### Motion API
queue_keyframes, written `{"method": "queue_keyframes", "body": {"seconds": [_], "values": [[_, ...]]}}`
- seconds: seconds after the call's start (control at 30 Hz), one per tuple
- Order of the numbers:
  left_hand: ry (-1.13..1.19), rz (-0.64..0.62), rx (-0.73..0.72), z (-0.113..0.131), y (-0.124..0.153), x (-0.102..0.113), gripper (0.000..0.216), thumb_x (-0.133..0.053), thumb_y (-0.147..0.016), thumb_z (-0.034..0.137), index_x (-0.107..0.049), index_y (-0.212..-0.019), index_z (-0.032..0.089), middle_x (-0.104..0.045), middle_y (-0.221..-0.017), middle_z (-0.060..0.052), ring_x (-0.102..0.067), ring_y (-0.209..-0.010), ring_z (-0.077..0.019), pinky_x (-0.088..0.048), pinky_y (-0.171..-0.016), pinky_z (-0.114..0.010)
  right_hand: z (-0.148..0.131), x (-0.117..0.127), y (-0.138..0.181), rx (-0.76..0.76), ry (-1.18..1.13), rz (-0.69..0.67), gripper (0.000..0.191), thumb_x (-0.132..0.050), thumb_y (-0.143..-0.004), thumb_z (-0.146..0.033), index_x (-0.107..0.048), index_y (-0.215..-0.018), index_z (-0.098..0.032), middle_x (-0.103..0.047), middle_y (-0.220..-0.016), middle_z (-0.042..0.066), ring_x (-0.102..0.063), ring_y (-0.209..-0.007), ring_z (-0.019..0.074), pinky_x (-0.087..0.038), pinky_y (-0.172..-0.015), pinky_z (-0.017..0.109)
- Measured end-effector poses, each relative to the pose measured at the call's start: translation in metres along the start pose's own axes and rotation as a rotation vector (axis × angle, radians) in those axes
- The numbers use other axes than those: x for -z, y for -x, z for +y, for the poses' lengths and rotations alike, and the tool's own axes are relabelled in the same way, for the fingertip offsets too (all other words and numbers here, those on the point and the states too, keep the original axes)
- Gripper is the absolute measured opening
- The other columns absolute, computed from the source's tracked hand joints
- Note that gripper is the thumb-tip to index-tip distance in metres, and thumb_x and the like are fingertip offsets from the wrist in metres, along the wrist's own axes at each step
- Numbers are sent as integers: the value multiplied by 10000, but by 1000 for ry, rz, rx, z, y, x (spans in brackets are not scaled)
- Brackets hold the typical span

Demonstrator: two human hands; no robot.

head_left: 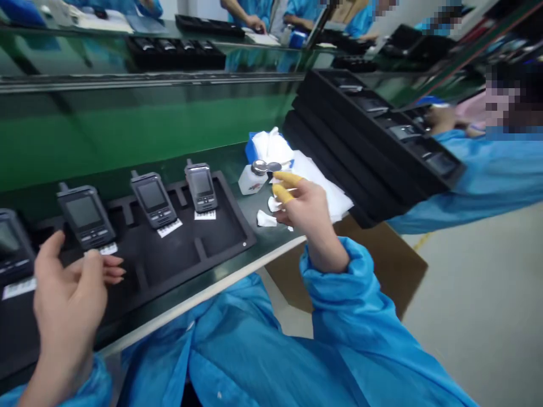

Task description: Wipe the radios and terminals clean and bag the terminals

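Observation:
My left hand (72,294) hovers with fingers apart in front of a grey handheld device (87,215) with a screen, keys and stub antenna. Similar devices, one (153,198) in the middle and one (202,186) further right, rest in a black tray (169,265), each with a white printed label at its lower end. My right hand (307,209) wears yellow finger covers on two fingers, which are stretched out and apart. It is beside a small white bottle (252,180) with a metal top and a flipped-up lid. Crumpled white scraps (266,219) lie by its lower fingers.
A blue box (251,150) with white tissues stands behind the bottle. White sheets (326,189) lie to the right. Stacked black trays (339,130) with devices lean there, beside a co-worker's blue sleeve (479,175). A brown carton (382,265) is below the table edge.

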State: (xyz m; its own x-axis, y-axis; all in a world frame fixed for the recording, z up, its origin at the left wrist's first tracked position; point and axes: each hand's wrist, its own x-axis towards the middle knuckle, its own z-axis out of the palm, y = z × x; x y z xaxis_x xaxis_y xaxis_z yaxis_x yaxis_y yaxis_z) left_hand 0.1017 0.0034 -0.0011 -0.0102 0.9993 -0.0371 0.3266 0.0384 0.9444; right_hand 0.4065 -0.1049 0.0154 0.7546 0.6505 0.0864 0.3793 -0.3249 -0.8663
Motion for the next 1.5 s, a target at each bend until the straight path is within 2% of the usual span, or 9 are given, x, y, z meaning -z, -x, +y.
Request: {"method": "queue_keyframes", "body": {"seconds": [0.07, 0.23, 0.37, 0.6, 0.77, 0.87, 1.07, 1.27, 1.5], "values": [[-57, -90, -107, -1, 14, -11, 615, -584, -808, 214, -407, -1351, 443, -658, -678, 77, -619, -565, -157, -560, -536, -237, 17, 23, -10, -5, 282, 71, 312, -583, -770, -250, -705, -1048, -181, -685, -846, 44, -612, -687, 164, -518, -669, 334], [-96, -305, -134, 1, 29, -58, 475, -752, -647, 157, -677, -1100, 280, -682, -772, 4, -652, -724, -200, -549, -772, -274, 51, 20, -24, 83, 909, -238, 188, -612, -741, -199, -744, -857, -133, -678, -951, 132, -595, -894, 243, -464, -816, 358], [-65, -459, -338, 4, 32, -87, 189, -747, -677, 208, -751, -863, 239, -716, -870, -73, -655, -941, -281, -439, -1034, -408, 50, 11, -22, 163, 935, -265, 237, -556, -736, -125, -744, -881, -112, -661, -861, 140, -575, -841, 249, -453, -780, 374], [-742, -450, -896, -8, 35, -119, 462, -476, -927, 401, -580, -1235, 73, -532, -1370, -189, -447, -1316, -351, -301, -1094, -618, 1, -31, -47, 936, 615, -134, 384, -426, -806, -67, -719, -1004, -219, -621, -897, 71, -511, -838, 196, -415, -735, 332], [-922, -458, -902, -15, 33, -126, 674, -400, -912, 567, -508, -1318, 39, -442, -1434, -216, -399, -1353, -342, -287, -1110, -593, -27, -101, -85, 1114, 654, -395, 326, -407, -870, -84, -700, -980, -174, -620, -954, 76, -462, -840, 189, -367, -740, 321], [-936, -486, -886, -15, 33, -126, 697, -367, -913, 592, -507, -1325, 47, -425, -1450, -208, -384, -1363, -336, -276, -1120, -571, -22, -120, -90, 1156, 719, -446, 299, -397, -923, -148, -696, -915, -156, -608, -901, 79, -443, -825, 188, -317, -705, 328], [-882, -501, -886, -14, 32, -125, 685, -362, -916, 588, -511, -1318, 55, -476, -1419, -197, -412, -1345, -330, -315, -1105, -548, -2, -95, -61, 1521, 695, -306, 271, -422, -946, -199, -692, -960, -181, -641, -848, 46, -430, -828, 178, -273, -756, 349], [-853, -489, -891, -12, 31, -125, 606, -407, -918, 546, -534, -1294, 88, -464, -1426, -210, -423, -1336, -341, -338, -1083, -563, -10, -98, -72, 1326, 742, -64, 264, -433, -941, -195, -696, -948, -214, -626, -833, 47, -434, -828, 171, -233, -777, 369], [-820, -493, -896, -12, 31, -125, 557, -416, -930, 501, -551, -1278, 88, -496, -1397, -212, -447, -1317, -347, -369, -1062, -564, 3, -103, -65, 1495, 724, -188, 294, -391, -960, -187, -684, -934, -191, -637, -830, 26, -433, -827, 156, -247, -806, 364]]}}
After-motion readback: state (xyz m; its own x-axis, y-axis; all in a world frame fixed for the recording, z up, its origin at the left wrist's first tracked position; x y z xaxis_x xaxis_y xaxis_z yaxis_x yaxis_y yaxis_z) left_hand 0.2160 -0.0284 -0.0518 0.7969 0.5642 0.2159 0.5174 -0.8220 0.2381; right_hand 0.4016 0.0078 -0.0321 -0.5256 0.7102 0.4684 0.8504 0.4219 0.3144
